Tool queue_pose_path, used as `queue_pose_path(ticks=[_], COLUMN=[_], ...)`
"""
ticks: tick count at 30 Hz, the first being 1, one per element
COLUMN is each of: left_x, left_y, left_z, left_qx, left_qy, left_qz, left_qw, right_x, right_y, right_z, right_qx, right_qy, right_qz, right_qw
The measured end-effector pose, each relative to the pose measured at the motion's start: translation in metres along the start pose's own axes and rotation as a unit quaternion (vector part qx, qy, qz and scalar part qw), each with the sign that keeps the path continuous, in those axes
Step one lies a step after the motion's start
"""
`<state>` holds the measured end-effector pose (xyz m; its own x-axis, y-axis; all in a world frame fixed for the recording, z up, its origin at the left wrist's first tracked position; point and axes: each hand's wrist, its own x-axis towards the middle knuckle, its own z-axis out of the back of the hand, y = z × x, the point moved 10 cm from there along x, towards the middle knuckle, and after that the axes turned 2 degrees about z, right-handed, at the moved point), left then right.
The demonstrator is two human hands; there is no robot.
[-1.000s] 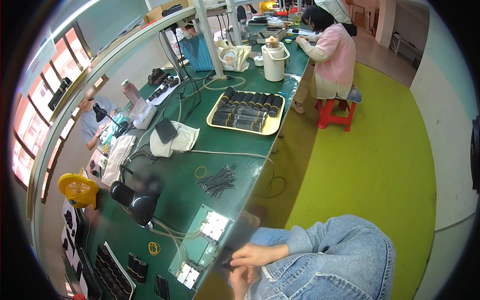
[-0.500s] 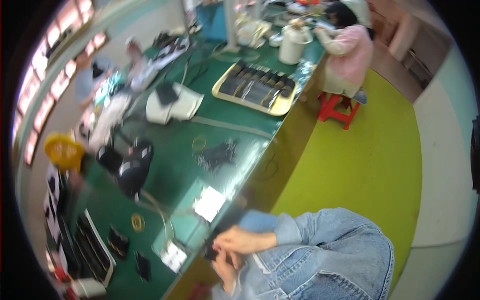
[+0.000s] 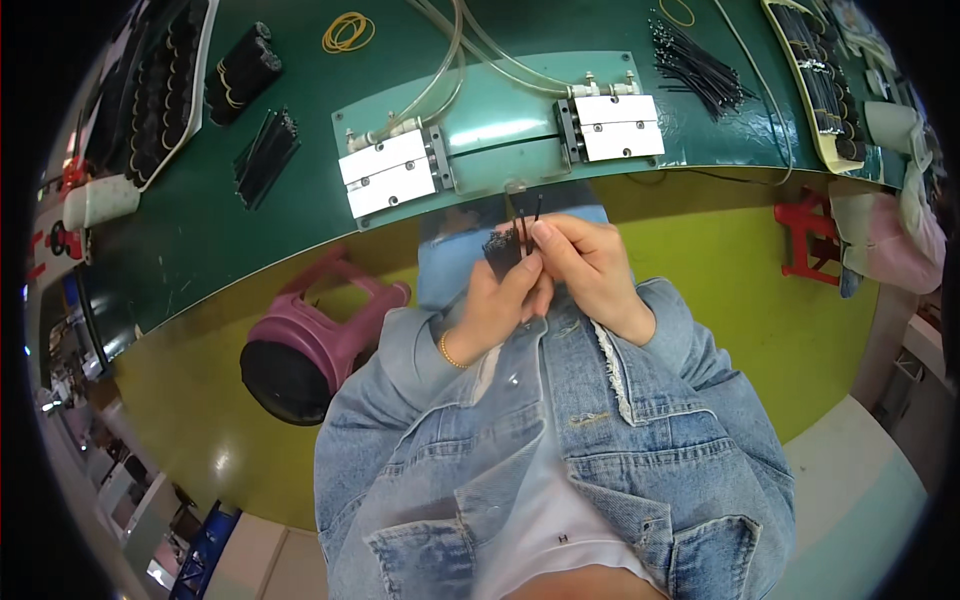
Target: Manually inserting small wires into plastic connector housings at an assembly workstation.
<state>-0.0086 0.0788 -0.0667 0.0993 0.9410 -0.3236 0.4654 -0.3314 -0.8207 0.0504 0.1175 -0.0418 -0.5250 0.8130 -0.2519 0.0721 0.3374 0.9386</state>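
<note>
Near my lap, in front of the table edge, my left hand (image 3: pixel 503 305) is closed around a bundle of thin black rods (image 3: pixel 501 254), their ends fanning upward. My right hand (image 3: pixel 592 262) touches it and pinches a thin black rod (image 3: pixel 538 208) between thumb and fingers. Beyond my hands, on a green base plate, are a left silver clamp block (image 3: pixel 388 177) and a right silver clamp block (image 3: pixel 618 127), joined to clear air tubes (image 3: pixel 455 40). What the lower fingers of each hand hold is partly hidden.
Loose black rods (image 3: pixel 700 68) lie on the green table (image 3: pixel 300 235) at right, more rods (image 3: pixel 266 160) at left. Trays of bundles stand at left (image 3: pixel 190 110) and far right (image 3: pixel 800 90). A purple stool (image 3: pixel 335 320) stands left; a person sits at right by a red stool (image 3: pixel 803 240).
The view has swung from the far right end of the table down to my lap and the clamp blocks. My hands stay together; the rods now show clearly between them.
</note>
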Motion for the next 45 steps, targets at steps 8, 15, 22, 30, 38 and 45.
queue_pose_path(ticks=[8, 15, 22, 30, 38, 45], left_x=[-0.001, 0.005, 0.004, 0.005, 0.005, 0.006], left_y=[0.011, 0.000, 0.000, 0.003, 0.004, -0.002], left_z=[0.001, 0.005, 0.007, 0.008, 0.009, 0.009], left_qx=[0.010, 0.008, 0.035, 0.032, 0.037, 0.017], left_qy=[0.039, -0.017, -0.019, -0.011, -0.012, -0.031], left_qz=[0.027, -0.031, -0.050, -0.050, -0.044, -0.044], left_qw=[0.999, 0.999, 0.998, 0.998, 0.998, 0.998], right_x=[0.005, 0.018, 0.021, 0.021, 0.020, 0.022], right_y=[-0.011, -0.014, -0.015, -0.019, -0.024, -0.018], right_z=[-0.004, -0.003, -0.003, -0.006, -0.006, -0.006], right_qx=[0.042, 0.060, 0.048, 0.077, 0.087, 0.087], right_qy=[0.010, 0.003, 0.007, 0.016, 0.015, 0.015], right_qz=[-0.051, -0.056, -0.046, -0.067, -0.082, -0.072], right_qw=[0.998, 0.997, 0.998, 0.995, 0.993, 0.993])
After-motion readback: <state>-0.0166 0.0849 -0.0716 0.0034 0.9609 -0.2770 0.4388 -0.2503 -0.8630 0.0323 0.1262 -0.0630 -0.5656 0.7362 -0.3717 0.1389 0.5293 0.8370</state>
